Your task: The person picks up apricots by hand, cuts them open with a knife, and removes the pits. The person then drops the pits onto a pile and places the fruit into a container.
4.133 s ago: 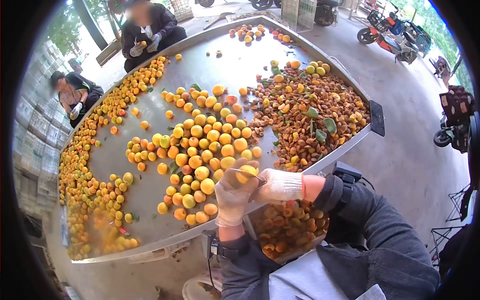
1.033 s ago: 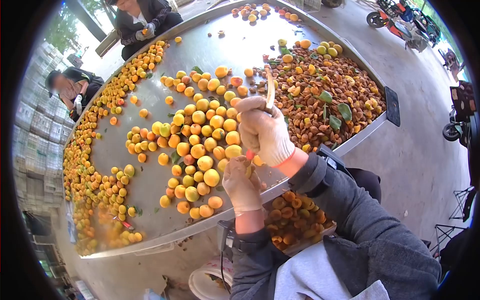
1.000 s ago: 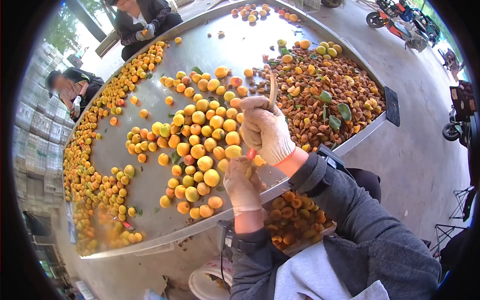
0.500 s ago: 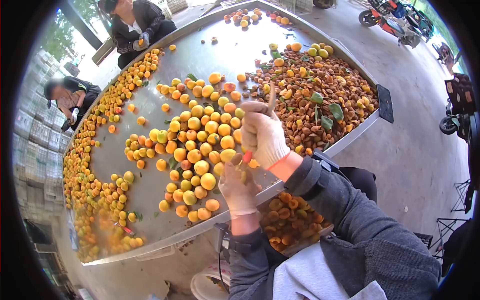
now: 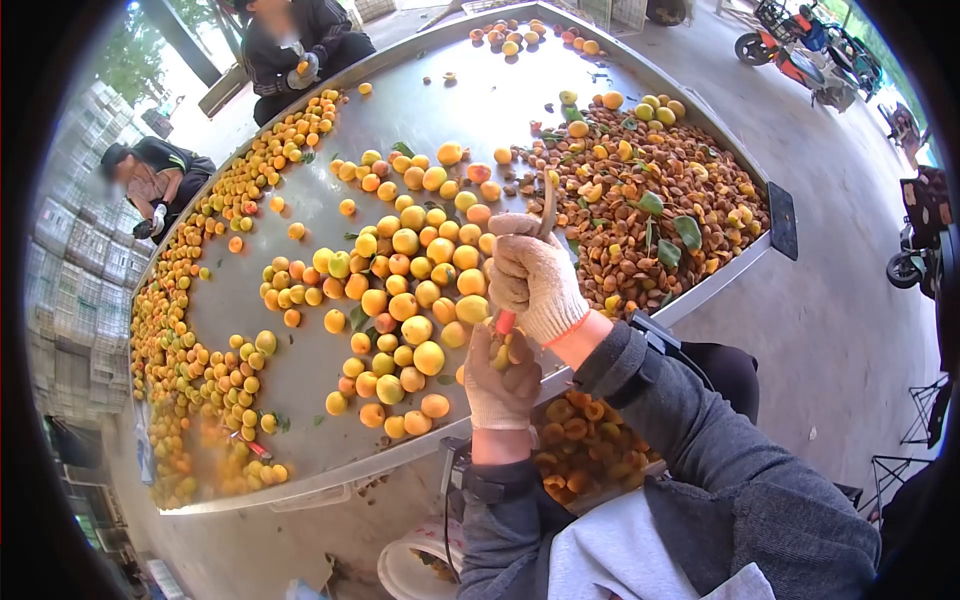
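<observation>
My right hand (image 5: 538, 285), in a whitish work glove, is closed around a knife with a red handle (image 5: 505, 322). Its curved blade (image 5: 549, 205) points up, away from the fruit. Just below, my gloved left hand (image 5: 503, 392) is closed on a yellow-green apricot (image 5: 499, 356), partly hidden by the fingers. The red handle end comes right down to the left fingertips. Beside both hands, whole apricots (image 5: 428, 357) lie in a loose heap on the metal table (image 5: 310, 380). Past my right hand spreads a pile of brown apricot pits (image 5: 625, 215) with some leaves.
A container of apricot halves (image 5: 585, 440) stands below the table edge, in front of my body. A white bucket (image 5: 400, 565) is on the floor. Two people (image 5: 295, 50) sit along the far left side, near stacked crates (image 5: 75, 300). Another red-handled tool (image 5: 258, 449) lies among apricots.
The whole view has shifted slightly, so the table appears further right. My left hand, blurred before, now shows clearly with its fingers around the apricot. The knife stays in my right hand.
</observation>
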A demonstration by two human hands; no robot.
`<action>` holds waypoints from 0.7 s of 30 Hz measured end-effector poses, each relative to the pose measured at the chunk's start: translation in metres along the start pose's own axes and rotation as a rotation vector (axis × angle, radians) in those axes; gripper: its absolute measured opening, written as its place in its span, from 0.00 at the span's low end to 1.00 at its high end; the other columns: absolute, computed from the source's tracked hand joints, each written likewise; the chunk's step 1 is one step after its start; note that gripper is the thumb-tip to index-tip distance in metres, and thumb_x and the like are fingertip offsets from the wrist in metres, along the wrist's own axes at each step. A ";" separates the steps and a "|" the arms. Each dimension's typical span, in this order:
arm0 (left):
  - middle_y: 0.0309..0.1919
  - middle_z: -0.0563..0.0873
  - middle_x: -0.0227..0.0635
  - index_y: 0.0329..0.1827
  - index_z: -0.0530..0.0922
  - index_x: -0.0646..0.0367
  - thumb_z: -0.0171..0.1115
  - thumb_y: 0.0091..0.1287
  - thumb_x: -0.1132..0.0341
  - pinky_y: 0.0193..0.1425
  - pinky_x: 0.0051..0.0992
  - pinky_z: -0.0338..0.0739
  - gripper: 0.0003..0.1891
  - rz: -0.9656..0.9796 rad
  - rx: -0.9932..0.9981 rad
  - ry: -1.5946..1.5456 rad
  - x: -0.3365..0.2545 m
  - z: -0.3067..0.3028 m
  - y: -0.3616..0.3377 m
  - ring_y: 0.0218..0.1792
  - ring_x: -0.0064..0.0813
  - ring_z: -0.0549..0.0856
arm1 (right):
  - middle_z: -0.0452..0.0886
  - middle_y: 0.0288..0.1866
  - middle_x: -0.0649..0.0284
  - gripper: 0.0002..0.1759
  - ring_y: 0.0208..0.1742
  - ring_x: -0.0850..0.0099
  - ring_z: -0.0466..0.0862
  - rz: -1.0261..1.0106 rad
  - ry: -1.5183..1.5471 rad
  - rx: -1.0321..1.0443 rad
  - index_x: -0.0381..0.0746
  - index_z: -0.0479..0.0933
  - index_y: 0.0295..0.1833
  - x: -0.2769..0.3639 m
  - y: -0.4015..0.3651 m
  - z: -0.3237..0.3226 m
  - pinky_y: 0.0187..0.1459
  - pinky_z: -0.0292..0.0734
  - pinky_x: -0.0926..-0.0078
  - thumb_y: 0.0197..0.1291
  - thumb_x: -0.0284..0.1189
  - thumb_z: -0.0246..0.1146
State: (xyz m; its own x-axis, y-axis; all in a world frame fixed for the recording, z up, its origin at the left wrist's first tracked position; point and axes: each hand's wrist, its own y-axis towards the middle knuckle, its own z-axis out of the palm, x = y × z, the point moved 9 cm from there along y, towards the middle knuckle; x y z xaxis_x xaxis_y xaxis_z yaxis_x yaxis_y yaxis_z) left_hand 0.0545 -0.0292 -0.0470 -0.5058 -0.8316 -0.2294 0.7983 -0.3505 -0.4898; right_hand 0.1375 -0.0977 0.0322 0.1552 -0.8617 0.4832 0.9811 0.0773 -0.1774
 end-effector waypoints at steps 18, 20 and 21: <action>0.69 0.70 0.44 0.74 0.62 0.66 0.43 0.79 0.57 0.71 0.33 0.65 0.27 1.114 -0.021 1.061 -0.070 0.059 -0.067 0.69 0.37 0.69 | 0.75 0.27 0.72 0.15 0.18 0.83 0.72 0.204 -0.937 0.035 0.39 0.76 0.47 -0.009 -0.054 0.010 0.20 0.66 0.85 0.61 0.37 0.65; 0.72 0.66 0.44 0.75 0.61 0.65 0.43 0.79 0.56 0.73 0.34 0.62 0.28 1.108 -0.001 1.085 -0.067 0.056 -0.067 0.72 0.38 0.66 | 0.77 0.30 0.71 0.17 0.22 0.83 0.75 0.334 -0.864 0.013 0.39 0.75 0.50 -0.020 -0.056 0.004 0.23 0.70 0.85 0.61 0.38 0.65; 0.75 0.63 0.44 0.75 0.61 0.65 0.44 0.78 0.55 0.75 0.34 0.59 0.28 1.109 0.019 1.105 -0.065 0.058 -0.066 0.74 0.38 0.62 | 0.84 0.42 0.56 0.26 0.31 0.74 0.83 0.378 -0.877 0.066 0.34 0.73 0.57 -0.021 -0.056 0.005 0.32 0.79 0.79 0.60 0.40 0.64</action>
State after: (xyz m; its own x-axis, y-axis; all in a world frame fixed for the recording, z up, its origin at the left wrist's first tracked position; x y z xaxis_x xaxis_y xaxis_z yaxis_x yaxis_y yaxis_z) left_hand 0.0535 0.0229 0.0487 0.3416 0.0451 -0.9388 0.9202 0.1870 0.3439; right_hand 0.0802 -0.0816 0.0361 0.4681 -0.0933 0.8788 0.8488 0.3243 -0.4176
